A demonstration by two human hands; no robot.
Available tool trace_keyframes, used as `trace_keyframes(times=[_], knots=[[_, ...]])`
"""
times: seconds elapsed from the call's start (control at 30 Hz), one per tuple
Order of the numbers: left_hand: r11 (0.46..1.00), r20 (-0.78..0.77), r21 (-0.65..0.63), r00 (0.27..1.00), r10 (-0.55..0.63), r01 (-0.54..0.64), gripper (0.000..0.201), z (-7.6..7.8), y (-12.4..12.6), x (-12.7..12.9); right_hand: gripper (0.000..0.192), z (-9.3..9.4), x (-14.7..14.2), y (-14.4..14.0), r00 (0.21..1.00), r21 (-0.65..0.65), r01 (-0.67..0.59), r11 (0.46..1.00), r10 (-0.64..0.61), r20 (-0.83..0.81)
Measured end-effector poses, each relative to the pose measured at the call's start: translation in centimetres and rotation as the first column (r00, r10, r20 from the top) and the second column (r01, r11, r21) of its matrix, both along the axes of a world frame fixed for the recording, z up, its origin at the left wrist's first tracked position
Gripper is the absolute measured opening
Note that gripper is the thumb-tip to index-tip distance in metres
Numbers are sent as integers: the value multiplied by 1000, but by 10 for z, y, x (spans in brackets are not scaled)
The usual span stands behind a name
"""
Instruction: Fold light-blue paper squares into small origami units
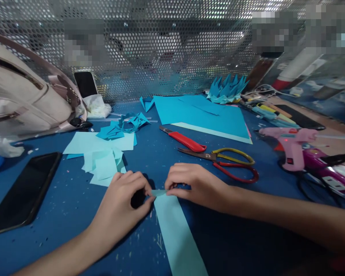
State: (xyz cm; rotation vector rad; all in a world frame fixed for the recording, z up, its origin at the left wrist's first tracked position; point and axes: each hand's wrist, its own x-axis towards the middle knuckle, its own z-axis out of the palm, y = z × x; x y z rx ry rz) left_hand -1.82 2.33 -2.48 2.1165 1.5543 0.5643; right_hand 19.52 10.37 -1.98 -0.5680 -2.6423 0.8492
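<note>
Here the left hand (123, 199) and the right hand (194, 184) meet at the far end of a long pale turquoise paper strip (176, 234), each pinching a corner of it between thumb and fingertips; the strip lies flat on the dark blue tabletop (60, 214) and runs back toward the person. The end looks turned over into a small fold. To do this well, I would judge that both corners should be kept level, the edges lined up before pressing, and the crease run firmly from the middle outward while the rest of the strip stays flat.

Just beyond the hands lie scissors with yellow and red handles (224, 163) and a red-handled utility knife (184, 140). To the left sits a heap of pale turquoise paper offcuts (102, 155), farther left a black smartphone (23, 191). Behind are large turquoise paper sheets (204, 113) and a spiky folded blue paper form (227, 90). A pink glue gun (293, 143) lies right, a cream handbag (23, 96) far left, all before a perforated metal screen (161, 46).
</note>
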Motion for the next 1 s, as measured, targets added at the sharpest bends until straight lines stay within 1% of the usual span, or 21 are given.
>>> trace_keyframes(times=[0.1, 0.2, 0.27, 0.33, 0.4, 0.53, 0.67, 0.77, 0.87, 0.93, 1.0], knots=[[1000, 2, 9, 1000, -8, 8, 13, 0, -2, -1, 9, 3, 6, 2, 999, 24, -33, 999, 32, 43], [995, 13, 76, 998, -61, 60, 17, -1, -4, -2, 16, 4, 11, 2, 989, 127, -131, 983, 120, 88], [977, -19, 174, 993, -119, 120, 19, -3, -6, -4, 22, 2, 13, 2, 979, 250, -196, 948, 175, 106], [940, -97, 287, 982, -165, 186, 22, -5, -8, -6, 25, 1, 14, 1, 971, 360, -233, 903, 199, 130], [897, -180, 373, 967, -183, 239, 26, -8, -11, -9, 26, 0, 15, 1, 967, 442, -251, 861, 203, 153], [841, -288, 445, 938, -192, 309, 31, -12, -16, -13, 27, 2, 14, 1, 960, 560, -278, 780, 238, 146], [812, -316, 480, 929, -193, 332, 29, -13, -16, -12, 24, 3, 14, 3, 958, 603, -280, 747, 258, 125], [801, -313, 494, 929, -200, 339, 30, -12, -16, -10, 25, 2, 14, 4, 953, 606, -298, 737, 270, 140], [778, -313, 512, 922, -226, 364, 31, -11, -18, -11, 24, 2, 14, 4, 952, 612, -297, 733, 279, 127], [758, -311, 504, 906, -288, 414, 31, -11, -20, -12, 24, 1, 14, 4, 953, 623, -291, 726, 281, 117], [747, -297, 470, 881, -368, 471, 33, -12, -22, -14, 25, 1, 14, 4, 952, 627, -291, 723, 284, 115]])
